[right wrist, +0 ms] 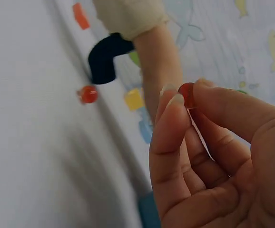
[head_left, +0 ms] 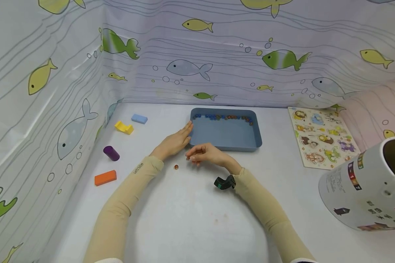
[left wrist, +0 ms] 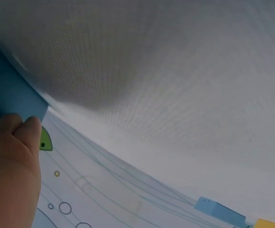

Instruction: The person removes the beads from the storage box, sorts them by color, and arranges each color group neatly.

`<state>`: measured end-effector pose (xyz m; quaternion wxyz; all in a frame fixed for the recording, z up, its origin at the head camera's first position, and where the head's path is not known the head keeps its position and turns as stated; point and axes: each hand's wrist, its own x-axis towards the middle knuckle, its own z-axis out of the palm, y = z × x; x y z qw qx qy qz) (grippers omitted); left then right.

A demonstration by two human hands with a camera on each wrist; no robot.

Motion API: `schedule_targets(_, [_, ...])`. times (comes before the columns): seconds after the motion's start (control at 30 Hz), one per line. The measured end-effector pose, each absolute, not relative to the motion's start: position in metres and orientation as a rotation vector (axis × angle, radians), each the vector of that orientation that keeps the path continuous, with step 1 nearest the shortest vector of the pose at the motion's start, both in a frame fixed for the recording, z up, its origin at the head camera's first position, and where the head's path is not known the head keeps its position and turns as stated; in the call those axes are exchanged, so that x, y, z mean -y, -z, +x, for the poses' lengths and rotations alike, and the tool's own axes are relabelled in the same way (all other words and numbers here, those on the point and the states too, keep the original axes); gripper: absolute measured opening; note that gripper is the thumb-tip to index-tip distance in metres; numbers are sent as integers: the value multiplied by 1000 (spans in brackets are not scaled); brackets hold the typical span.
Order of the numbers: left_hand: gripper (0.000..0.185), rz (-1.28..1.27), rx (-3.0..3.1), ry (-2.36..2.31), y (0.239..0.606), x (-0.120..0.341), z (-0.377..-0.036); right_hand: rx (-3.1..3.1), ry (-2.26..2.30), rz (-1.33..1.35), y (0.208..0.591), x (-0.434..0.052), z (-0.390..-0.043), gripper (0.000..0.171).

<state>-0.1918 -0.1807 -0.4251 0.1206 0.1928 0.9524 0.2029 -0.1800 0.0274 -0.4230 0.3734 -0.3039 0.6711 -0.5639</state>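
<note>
A small orange-red marble [right wrist: 188, 95] is pinched between the thumb and fingertips of my right hand [head_left: 208, 153], just in front of the tray's near left corner. My left hand [head_left: 175, 143] rests with extended fingers along the left wall of the blue-grey tray [head_left: 222, 132]. Inside the tray, several blue and amber marbles [head_left: 214, 117] line up along the far wall. Another orange-red marble [head_left: 176, 167] lies on the white table between my forearms; the right wrist view shows it too, left of my fingers.
Left of the arms lie a light blue block [head_left: 139, 118], a yellow curved block [head_left: 124, 128], a purple cylinder [head_left: 111, 153] and an orange block [head_left: 105, 178]. To the right are an animal puzzle board [head_left: 322, 138] and a large white drum [head_left: 355, 193].
</note>
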Motion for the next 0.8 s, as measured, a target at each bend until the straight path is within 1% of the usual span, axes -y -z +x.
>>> schedule_targets(0.43, [57,615,-2801,-586,427,181,-191,-1863,1293,-847,450,-8,-162,21])
schedule_targets(0.8, [57,602,-2816,-577,427,181,-192,-2021,1249,-858,455,-3,-159,16])
